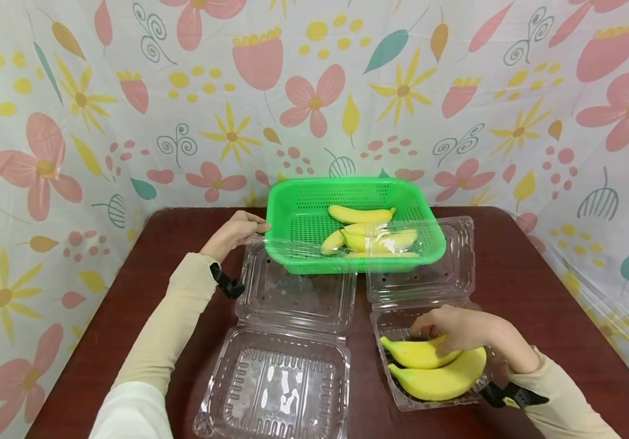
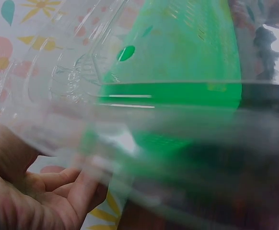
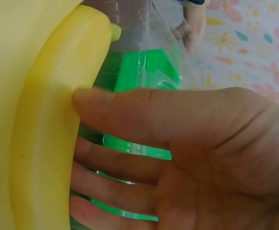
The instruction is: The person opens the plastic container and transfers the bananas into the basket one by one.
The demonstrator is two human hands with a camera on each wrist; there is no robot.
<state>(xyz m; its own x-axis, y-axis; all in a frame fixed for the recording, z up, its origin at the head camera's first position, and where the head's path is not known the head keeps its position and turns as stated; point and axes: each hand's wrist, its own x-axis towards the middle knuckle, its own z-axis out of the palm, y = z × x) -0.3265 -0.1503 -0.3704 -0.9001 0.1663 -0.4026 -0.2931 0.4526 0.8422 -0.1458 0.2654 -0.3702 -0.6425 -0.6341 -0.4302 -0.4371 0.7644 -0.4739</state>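
In the head view, my left hand (image 1: pixel 236 233) is at the left end of a green basket (image 1: pixel 276 213), fingertips at its rim. The left wrist view shows its fingers (image 2: pixel 84 189) loosely bent, partly behind blurred clear plastic. Over the right clear clamshell container (image 1: pixel 402 402), my right hand (image 1: pixel 457 326) touches a yellow banana (image 1: pixel 415 353) with its thumb. Its other fingers (image 3: pixel 115 184) reach past the banana's far side, fairly straight, with gaps between them. A second banana (image 1: pixel 440 381) lies nearer in the same container.
An open clear clamshell container (image 1: pixel 278 390) stands left of the filled one. Both raised lids, the left lid (image 1: pixel 298 292) and the right lid (image 1: pixel 457 262), lean against the basket. Several bananas (image 1: pixel 361 214) lie inside the basket. A flowered cloth (image 1: pixel 314 91) hangs behind the dark table (image 1: pixel 155 292).
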